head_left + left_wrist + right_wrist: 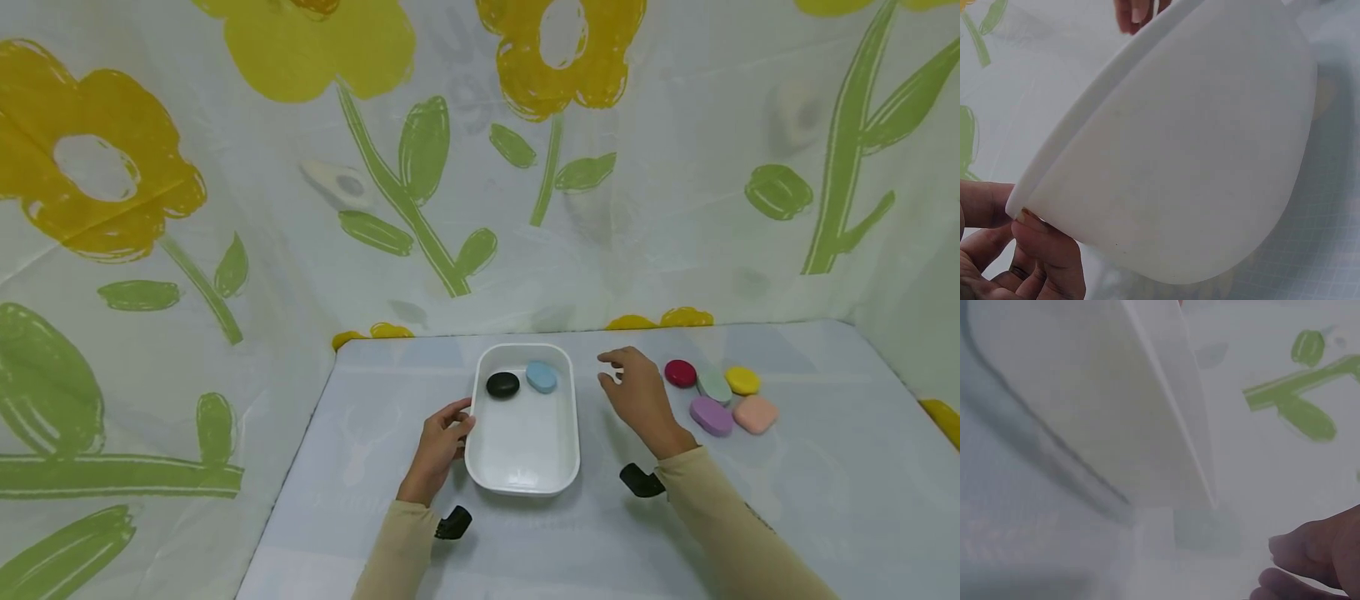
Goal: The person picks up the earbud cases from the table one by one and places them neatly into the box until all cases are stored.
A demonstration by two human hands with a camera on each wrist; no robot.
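A white rectangular tray (522, 450) with rounded corners rests on the table. Inside it, near the far end, lie a black oval pebble-shaped piece (503, 385) and a light blue one (542, 377). My left hand (442, 442) pinches the tray's left rim between thumb and fingers; the left wrist view shows the thumb (1047, 244) against the rim's edge. My right hand (637, 396) hovers to the right of the tray, apart from it, with loosely bent fingers and nothing visible in them. The right wrist view catches its thumb (1310, 550) beside the tray wall (1085, 406).
Right of my right hand lies a cluster of smooth pieces: red (680, 373), pale green (715, 387), yellow (742, 381), purple (711, 416) and pink (755, 414). A flower-printed sheet (675, 208) hangs behind the white table (847, 500) and along its sides.
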